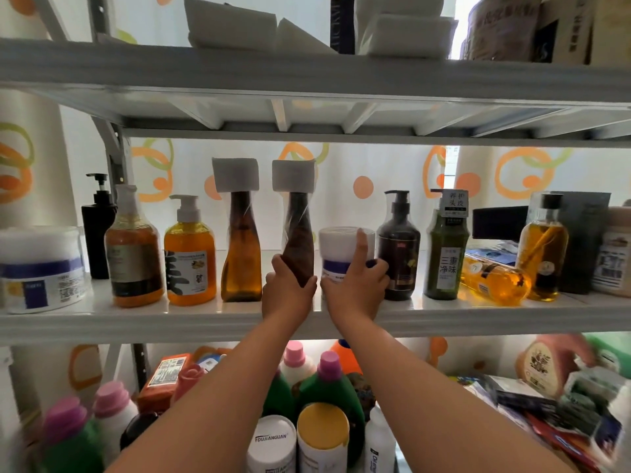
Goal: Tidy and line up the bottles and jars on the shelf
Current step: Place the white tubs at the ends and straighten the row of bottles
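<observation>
Near the shelf's (136, 322) front edge, the left hand's (288, 291) grip is clasping the tilted dark bottle (300, 240), one of two foam-capped ones, while the right hand's (355, 288) grip is holding the white jar (336, 244) standing between it and a dark pump bottle (399, 254).

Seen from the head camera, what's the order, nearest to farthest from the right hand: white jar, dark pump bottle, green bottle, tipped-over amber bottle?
1. The white jar, gripped by the right hand.
2. The dark pump bottle, just right of it.
3. The green bottle, further right.
4. The tipped-over amber bottle, farthest right.
</observation>
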### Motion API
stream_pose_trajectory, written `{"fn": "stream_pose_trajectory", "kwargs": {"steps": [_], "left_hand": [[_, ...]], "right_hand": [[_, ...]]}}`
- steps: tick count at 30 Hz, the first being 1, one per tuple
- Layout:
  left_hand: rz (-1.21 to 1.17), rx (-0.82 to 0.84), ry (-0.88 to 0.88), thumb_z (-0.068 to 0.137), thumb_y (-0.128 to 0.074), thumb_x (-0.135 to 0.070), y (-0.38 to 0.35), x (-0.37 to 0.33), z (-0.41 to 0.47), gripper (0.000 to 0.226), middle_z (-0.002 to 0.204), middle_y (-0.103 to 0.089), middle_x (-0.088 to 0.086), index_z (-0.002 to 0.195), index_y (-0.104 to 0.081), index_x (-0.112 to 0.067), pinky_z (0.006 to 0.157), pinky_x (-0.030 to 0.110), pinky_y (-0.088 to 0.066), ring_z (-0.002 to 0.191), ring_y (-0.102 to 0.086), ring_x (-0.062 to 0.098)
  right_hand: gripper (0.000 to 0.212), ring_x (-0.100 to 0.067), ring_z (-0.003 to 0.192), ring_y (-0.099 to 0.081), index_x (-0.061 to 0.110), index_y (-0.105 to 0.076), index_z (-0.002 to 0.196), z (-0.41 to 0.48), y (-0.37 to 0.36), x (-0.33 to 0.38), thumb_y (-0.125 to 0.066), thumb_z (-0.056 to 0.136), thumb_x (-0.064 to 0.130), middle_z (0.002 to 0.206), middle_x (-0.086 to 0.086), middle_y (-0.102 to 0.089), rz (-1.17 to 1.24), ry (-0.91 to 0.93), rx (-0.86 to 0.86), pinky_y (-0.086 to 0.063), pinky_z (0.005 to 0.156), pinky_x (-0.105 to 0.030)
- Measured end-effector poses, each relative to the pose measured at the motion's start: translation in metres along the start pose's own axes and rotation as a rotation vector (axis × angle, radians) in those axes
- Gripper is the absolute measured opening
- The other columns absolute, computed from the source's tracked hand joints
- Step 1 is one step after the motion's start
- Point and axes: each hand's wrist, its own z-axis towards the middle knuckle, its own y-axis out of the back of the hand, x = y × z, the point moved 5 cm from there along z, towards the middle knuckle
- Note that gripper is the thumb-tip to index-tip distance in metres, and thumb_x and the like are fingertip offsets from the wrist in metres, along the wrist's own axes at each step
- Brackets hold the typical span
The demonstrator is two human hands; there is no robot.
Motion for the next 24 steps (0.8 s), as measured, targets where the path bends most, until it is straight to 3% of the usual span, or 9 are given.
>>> {"fn": "stream_pose_trajectory", "kwargs": {"steps": [16,24], "left_hand": [[0.017,0.018,-0.007,0.089,-0.058,-0.043,-0.012,-0.025,-0.014,0.063,0.123,-0.057,0.012,0.135,-0.025,-0.015,0.084,0.032,-0.051,0.106,-0.062,0.028],[-0.041,0.051,0.002,0.088,-0.058,-0.043,-0.024,-0.044,-0.026,0.063,0.124,-0.056,0.014,0.135,-0.027,-0.014,0.086,0.035,-0.05,0.108,-0.06,0.03]], "right_hand": [[0.098,-0.026,0.119,-0.041,0.045,0.001,0.134,-0.024,0.062,-0.012,-0.072,0.068,0.051,0.133,-0.011,-0.035,0.013,0.13,-0.138,-0.046,0.097,-0.044],[0.1,-0.022,0.11,-0.044,0.04,-0.007,0.14,-0.034,0.085,-0.028,-0.072,0.065,0.058,0.125,-0.01,-0.037,0.018,0.198,-0.116,-0.049,0.086,-0.034]]}}
